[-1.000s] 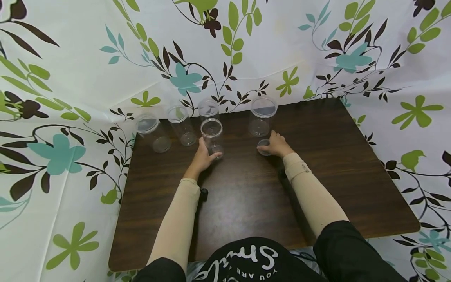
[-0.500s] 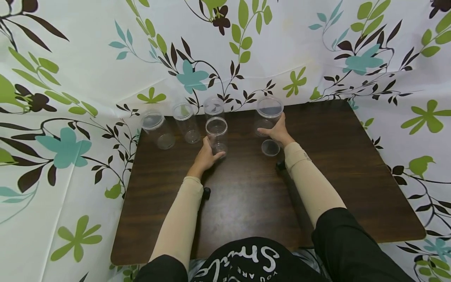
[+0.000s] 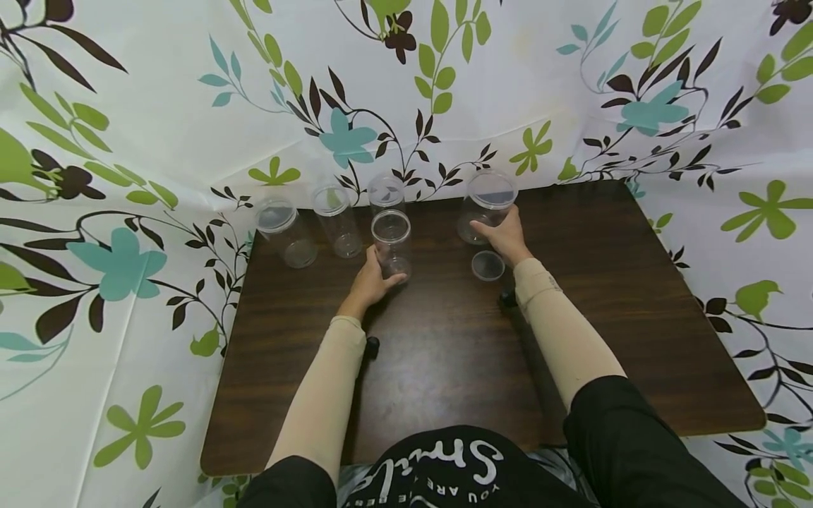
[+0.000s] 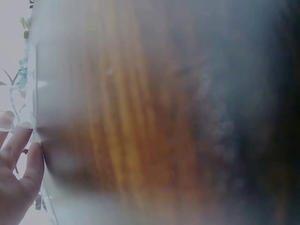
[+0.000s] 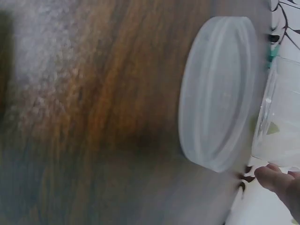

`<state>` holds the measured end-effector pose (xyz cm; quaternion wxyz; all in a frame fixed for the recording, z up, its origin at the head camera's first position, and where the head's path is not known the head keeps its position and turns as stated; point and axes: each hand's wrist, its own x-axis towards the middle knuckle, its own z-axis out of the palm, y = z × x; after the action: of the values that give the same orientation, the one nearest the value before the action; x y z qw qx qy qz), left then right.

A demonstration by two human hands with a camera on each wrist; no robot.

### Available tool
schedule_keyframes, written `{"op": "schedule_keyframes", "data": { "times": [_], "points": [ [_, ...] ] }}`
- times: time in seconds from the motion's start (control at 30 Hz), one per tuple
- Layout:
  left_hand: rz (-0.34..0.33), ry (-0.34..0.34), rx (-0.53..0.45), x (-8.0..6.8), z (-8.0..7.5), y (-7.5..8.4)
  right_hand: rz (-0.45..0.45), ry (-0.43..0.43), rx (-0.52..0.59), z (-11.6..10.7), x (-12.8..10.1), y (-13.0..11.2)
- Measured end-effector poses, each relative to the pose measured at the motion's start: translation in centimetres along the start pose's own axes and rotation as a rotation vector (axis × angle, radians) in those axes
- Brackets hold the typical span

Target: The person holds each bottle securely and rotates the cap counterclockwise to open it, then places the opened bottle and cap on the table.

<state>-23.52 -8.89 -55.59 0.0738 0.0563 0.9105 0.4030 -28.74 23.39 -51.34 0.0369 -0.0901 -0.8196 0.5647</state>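
My left hand grips the base of a lidless clear plastic jar standing on the dark wooden table. The left wrist view shows that jar at the left edge, above my fingers. My right hand holds the lower part of a wider clear jar with a lid on. A loose round clear lid lies flat on the table just in front of that hand. In the right wrist view the lid fills the middle, with the wide jar and a fingertip beyond it.
Three more lidded clear jars stand along the table's back left edge: one at the corner, one beside it, one behind the lidless jar. A floral curtain surrounds the table closely.
My right hand has let go of the small loose lid on the table and moved back to take hold of the wide lidded jar. The left hand has kept its grip.
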Motion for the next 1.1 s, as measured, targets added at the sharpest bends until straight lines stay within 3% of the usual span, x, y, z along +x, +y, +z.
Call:
{"op": "schedule_keyframes", "data": {
  "times": [0.2,0.37,0.47,0.6,0.7,0.83,0.97,1.1],
  "points": [
    [-0.035,0.021,-0.007,-0.3,0.1,-0.2,-0.054,-0.002,0.100,0.0,-1.7,-0.6],
    [0.022,0.040,-0.079,-0.6,-0.2,-0.4,-0.071,-0.021,0.132,-0.4,-3.7,-1.1],
    [0.064,0.051,-0.130,-1.0,-0.6,-0.6,-0.093,-0.035,0.086,-0.9,-5.4,-1.4],
    [0.044,0.049,-0.100,-2.6,-1.6,-0.8,-0.123,-0.052,-0.045,-1.2,-7.9,-1.5],
    [0.004,-0.008,-0.008,-4.3,-2.8,-0.4,-0.148,-0.073,-0.112,-1.0,-9.6,-1.6],
    [-0.002,-0.168,0.059,-6.5,-4.0,1.1,-0.184,-0.113,-0.152,-0.1,-11.3,-1.7],
    [0.059,-0.316,-0.002,-7.9,-4.0,3.0,-0.240,-0.168,-0.178,1.0,-12.8,-1.5],
    [0.116,-0.352,-0.082,-8.7,-3.2,4.4,-0.345,-0.248,-0.167,2.0,-14.0,-1.0]
  ]
}}
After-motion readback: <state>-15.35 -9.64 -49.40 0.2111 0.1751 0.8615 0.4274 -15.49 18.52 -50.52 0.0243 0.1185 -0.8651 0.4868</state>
